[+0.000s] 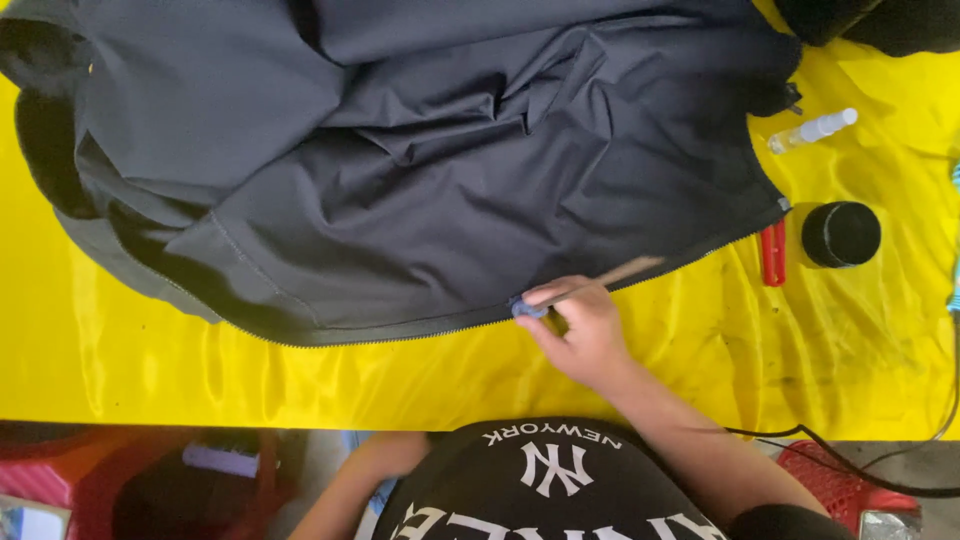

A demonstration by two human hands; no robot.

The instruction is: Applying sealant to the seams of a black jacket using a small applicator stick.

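A dark navy jacket [420, 170] lies spread on a table covered with yellow cloth [150, 350]. Its zipper edge [400, 330] runs along the near side. My right hand [585, 335] is at that edge, shut on a thin wooden-handled brush [610, 275]. The brush's blue tip [527, 309] touches the zipper. Only my left forearm [345, 490] shows, below the table edge; the hand itself is hidden.
To the right of the jacket, a small clear spray bottle [812, 130], a black round jar [841, 234] and a red tool [773, 252] rest on the cloth. A black cable [870, 470] and red basket [845, 480] sit lower right. Red stools [60, 470] stand below left.
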